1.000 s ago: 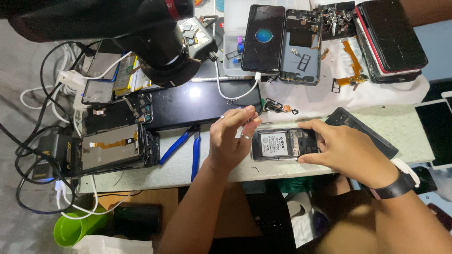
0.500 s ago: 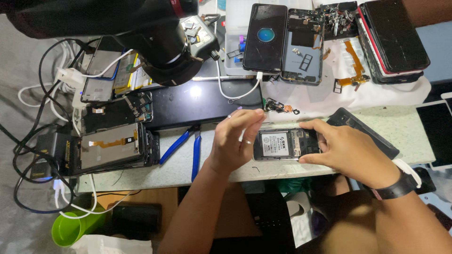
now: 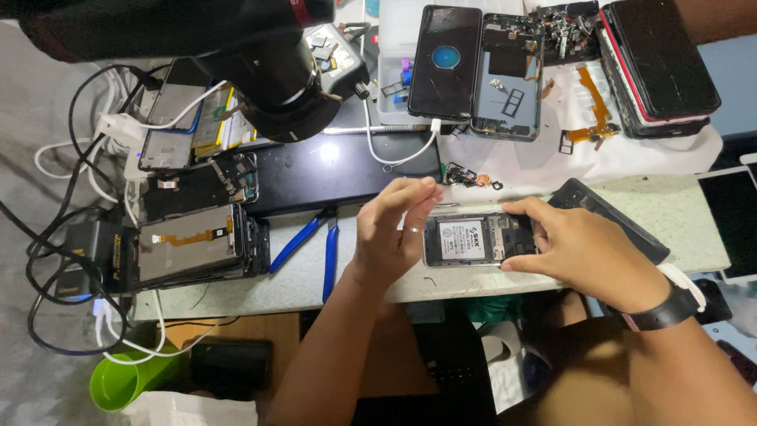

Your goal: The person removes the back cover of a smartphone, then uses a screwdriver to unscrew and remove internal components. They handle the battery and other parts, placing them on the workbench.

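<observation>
Cluttered workbench (image 3: 678,213); right hand (image 3: 587,252) gripped opened phone (image 3: 479,240), hiding its right end; left hand (image 3: 390,233) fingers open beside it.

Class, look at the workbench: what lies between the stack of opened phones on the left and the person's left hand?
In the head view, blue-handled pliers lie on the bench between the stack of opened phones and the left hand.

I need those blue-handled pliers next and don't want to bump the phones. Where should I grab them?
Take the blue-handled pliers by the two handles, coming from the near table edge. The handles splay toward you over bare table, while the jaw end points back at the black slab. The stack of opened phones lies close to the left, so reach in from the right, beside the left hand.
</observation>
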